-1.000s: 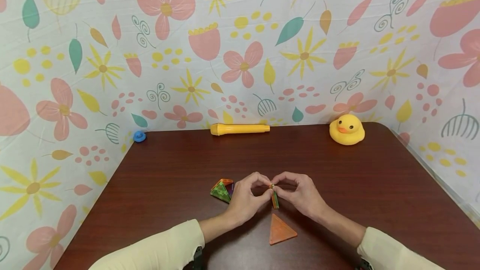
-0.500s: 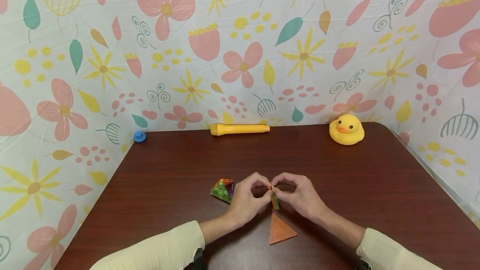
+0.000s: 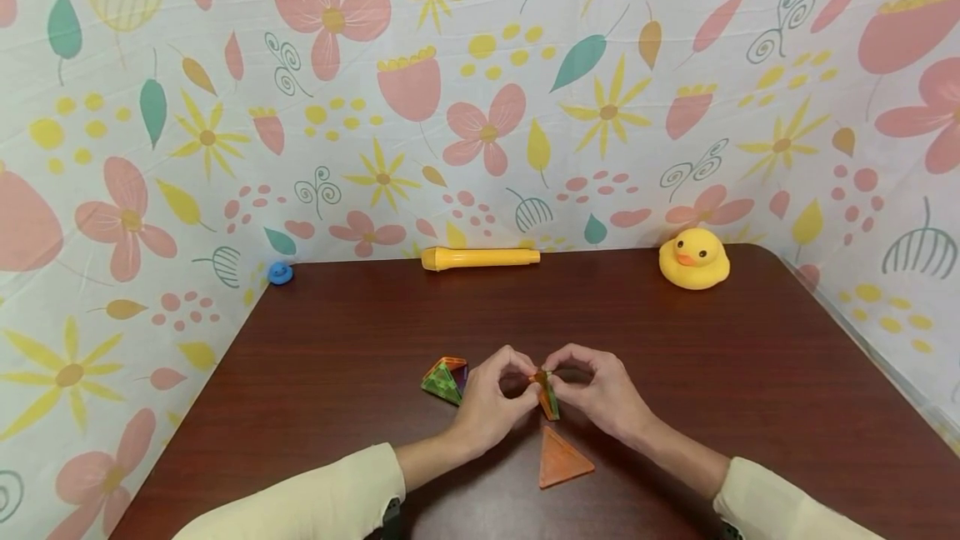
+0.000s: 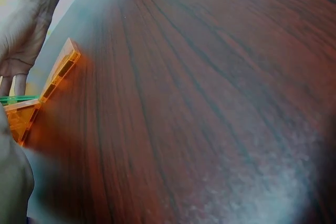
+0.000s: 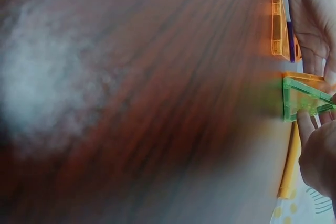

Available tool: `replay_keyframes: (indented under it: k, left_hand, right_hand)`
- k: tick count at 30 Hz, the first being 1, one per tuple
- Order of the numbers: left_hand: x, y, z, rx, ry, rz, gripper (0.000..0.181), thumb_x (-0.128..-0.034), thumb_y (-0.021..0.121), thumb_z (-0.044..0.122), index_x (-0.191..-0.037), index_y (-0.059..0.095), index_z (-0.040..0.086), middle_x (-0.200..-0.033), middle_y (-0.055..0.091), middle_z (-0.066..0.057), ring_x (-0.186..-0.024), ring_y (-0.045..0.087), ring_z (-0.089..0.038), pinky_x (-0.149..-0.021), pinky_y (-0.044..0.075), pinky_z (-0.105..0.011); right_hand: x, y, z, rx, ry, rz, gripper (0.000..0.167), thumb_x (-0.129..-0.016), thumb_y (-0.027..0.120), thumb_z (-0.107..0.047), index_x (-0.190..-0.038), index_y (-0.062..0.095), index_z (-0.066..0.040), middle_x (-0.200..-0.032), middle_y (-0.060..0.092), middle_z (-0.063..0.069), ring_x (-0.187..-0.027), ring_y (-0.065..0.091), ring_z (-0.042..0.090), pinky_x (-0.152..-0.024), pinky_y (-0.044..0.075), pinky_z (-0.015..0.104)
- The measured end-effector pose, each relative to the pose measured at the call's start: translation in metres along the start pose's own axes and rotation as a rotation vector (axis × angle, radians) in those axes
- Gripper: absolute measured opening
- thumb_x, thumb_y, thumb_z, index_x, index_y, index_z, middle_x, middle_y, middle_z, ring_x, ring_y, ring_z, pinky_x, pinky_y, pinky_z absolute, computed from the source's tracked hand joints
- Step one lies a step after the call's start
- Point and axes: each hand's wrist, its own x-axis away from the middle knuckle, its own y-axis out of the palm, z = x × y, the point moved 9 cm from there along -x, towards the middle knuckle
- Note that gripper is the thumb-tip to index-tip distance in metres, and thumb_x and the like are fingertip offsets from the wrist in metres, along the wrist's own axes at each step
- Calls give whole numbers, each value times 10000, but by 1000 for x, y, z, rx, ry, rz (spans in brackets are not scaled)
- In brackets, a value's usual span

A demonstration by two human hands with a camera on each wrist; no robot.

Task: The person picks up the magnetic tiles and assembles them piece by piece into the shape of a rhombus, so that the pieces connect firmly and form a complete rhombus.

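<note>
In the head view my left hand (image 3: pixel 487 402) pinches an orange magnetic tile (image 3: pixel 546 408) between thumb and fingers. Facing it, my right hand (image 3: pixel 603 394) pinches a green triangular magnetic tile (image 3: pixel 554 405). Both tiles stand on edge and meet along one side, at a narrow angle to each other. The right wrist view shows the green tile's triangular frame (image 5: pixel 287 100) with the orange tile (image 5: pixel 300 75) behind it. Just in front of the hands, an orange triangular tile (image 3: pixel 562 461) lies flat on the table. My fingers partly cover the upright tiles.
Left of my left hand is a cluster of green, orange and purple tiles (image 3: pixel 442 382), partly hidden by that hand. Along the back of the brown table (image 3: pixel 360 315) are a blue duck (image 3: pixel 280 273), a yellow toy microphone (image 3: pixel 480 258) and a yellow duck (image 3: pixel 693 259).
The two upright tiles were nearly pressed together and now spread slightly apart. My left hand has shifted a little left, while my right hand stays almost in place.
</note>
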Motion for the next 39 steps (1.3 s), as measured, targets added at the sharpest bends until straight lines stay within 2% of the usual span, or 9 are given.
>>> replay_keyframes:
  k: [4,9,15,18,21,25,32,35,39]
  left_hand:
    - [2,-2,-6,4,-3,-14,207,-917,767,-59,-1022,640,68,-1129,708,-65,-1077,723,-225,-930,606,-365]
    - [5,-4,-7,1,5,-27,215,-910,761,-66,-1021,628,60,-1134,700,-104,-1068,727,-235,-931,601,-323]
    - [9,-3,-9,-29,2,-52,239,-917,759,-81,-1061,686,95,-1120,687,-18,-1102,703,-173,-965,582,-305]
    - [11,-2,-10,-42,0,-66,228,-928,763,-72,-1067,714,102,-1119,681,12,-1118,699,-165,-974,577,-302]
    - [12,-1,-12,-50,4,-78,210,-936,774,-52,-1071,723,100,-1122,677,15,-1115,702,-162,-970,577,-297]
    - [13,1,-11,-84,18,-94,196,-935,789,-41,-1074,726,82,-1115,670,9,-1100,704,-143,-961,578,-282]
    - [13,5,-8,-171,35,-103,209,-917,818,-27,-1078,746,85,-1116,682,5,-1083,700,-113,-947,575,-252]
    - [12,5,-8,-219,40,-95,207,-917,834,13,-1096,770,97,-1116,717,17,-1052,713,-101,-924,575,-229]
    - [12,6,-8,-281,48,-105,234,-928,838,61,-1152,786,100,-1148,751,16,-1025,723,-91,-896,568,-201]
  right_hand:
    - [1,-2,3,-1,16,1,154,-946,794,-7,-1054,758,-110,-1072,765,42,-1056,734,269,-868,594,266]
    - [2,-3,5,17,14,2,167,-955,781,-5,-1092,780,-100,-1087,756,35,-1049,715,242,-911,584,285]
    - [2,-7,5,56,-8,24,186,-972,755,4,-1098,792,-129,-1101,750,-25,-1078,687,207,-989,565,428]
    - [3,-8,5,65,-6,36,194,-979,742,13,-1111,784,-121,-1123,747,-19,-1093,684,223,-972,571,398]
    - [3,-6,8,35,19,18,227,-972,726,54,-1158,752,-75,-1180,742,59,-1122,703,270,-929,593,327]
    - [4,-2,12,-1,51,-25,336,-953,698,133,-1245,698,-34,-1266,714,169,-1174,710,351,-890,613,330]
    - [4,3,17,33,65,-72,601,-959,669,165,-1528,524,34,-1448,613,260,-1263,653,398,-874,606,291]
    - [4,5,15,64,47,-98,624,-963,671,157,-1549,478,68,-1472,583,282,-1271,641,406,-872,604,285]
    - [5,5,9,115,23,-103,597,-953,683,160,-1519,510,87,-1463,585,293,-1246,656,407,-855,610,291]
